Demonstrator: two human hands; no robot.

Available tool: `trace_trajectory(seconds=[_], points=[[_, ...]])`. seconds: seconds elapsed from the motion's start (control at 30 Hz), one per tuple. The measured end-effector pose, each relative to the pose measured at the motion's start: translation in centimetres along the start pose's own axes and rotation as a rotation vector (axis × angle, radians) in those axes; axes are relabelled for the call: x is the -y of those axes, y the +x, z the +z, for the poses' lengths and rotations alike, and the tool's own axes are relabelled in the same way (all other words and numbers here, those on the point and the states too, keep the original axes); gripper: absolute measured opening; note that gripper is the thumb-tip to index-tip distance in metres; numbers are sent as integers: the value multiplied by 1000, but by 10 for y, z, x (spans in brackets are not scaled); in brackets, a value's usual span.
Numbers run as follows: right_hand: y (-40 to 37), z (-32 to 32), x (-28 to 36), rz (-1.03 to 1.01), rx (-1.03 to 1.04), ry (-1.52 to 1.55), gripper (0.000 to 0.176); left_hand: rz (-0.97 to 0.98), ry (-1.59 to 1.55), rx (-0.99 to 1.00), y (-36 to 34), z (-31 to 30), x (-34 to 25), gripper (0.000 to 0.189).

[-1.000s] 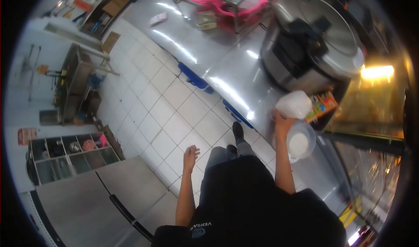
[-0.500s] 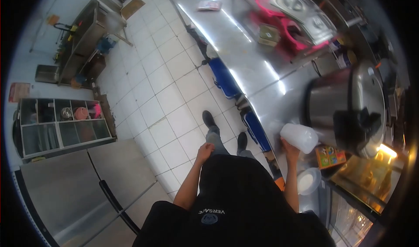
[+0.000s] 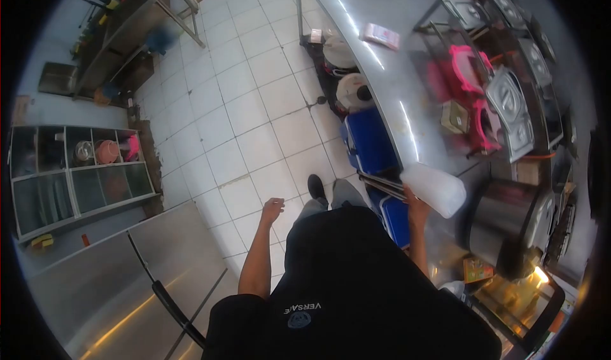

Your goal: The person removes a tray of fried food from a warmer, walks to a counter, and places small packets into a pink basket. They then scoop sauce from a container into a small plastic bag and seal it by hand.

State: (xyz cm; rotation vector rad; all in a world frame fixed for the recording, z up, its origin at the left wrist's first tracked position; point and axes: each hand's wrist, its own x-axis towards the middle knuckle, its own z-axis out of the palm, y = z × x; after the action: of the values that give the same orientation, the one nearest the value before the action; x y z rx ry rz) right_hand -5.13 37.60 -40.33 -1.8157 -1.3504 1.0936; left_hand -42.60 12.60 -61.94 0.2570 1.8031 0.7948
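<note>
My right hand grips a whitish, translucent plastic container from its near side. The container is tilted over the edge of the steel counter; its contents cannot be made out. My left hand hangs in the air over the tiled floor, holding nothing, its fingers loosely bent and apart. Right of the container stands a large steel cooker. Below the counter edge near my right hand are blue bins.
Pink baskets and steel lids sit on the counter, beside a small square tin. A flat packet lies farther off. A steel fridge is at my left, and white tiles run ahead.
My right hand has carried the white container forward along the counter. The view has shifted forward, with the cooker now lower in it. My left hand has swung outward and its fingers have loosened.
</note>
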Motion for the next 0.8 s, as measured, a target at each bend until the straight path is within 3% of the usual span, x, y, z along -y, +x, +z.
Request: trace_trajectory(seconds=[0.03, 0.07, 0.17, 0.33, 0.37, 0.47, 0.5, 0.63, 0.7, 0.8], points=[[10, 22, 16, -46, 51, -80, 41, -19, -45, -51, 13, -9, -4, 34], [11, 45, 54, 92, 108, -87, 40, -32, -25, -94, 19, -16, -16, 33], [42, 111, 78, 50, 334, -35, 41, -53, -52, -114, 48, -29, -37, 33], [107, 240, 95, -180, 464, 15, 45, 42, 216, -6, 97, -35, -59, 40], [122, 267, 100, -201, 478, 59, 46, 14, 323, 30, 103, -40, -77, 44], [173, 344, 124, -149, 542, 86, 43, -46, 115, 55, 123, -79, -143, 56], [190, 369, 137, -118, 564, 70, 43, -26, 172, 55, 136, -98, -164, 58], [270, 472, 154, -410, 399, -59, 39, 41, 256, 119, 190, -138, -253, 72], [306, 521, 170, -372, 352, -59, 39, 68, 302, 144, 221, -149, -279, 75], [368, 593, 181, -298, 332, -24, 41, -38, 498, 266, 284, -144, -294, 89]])
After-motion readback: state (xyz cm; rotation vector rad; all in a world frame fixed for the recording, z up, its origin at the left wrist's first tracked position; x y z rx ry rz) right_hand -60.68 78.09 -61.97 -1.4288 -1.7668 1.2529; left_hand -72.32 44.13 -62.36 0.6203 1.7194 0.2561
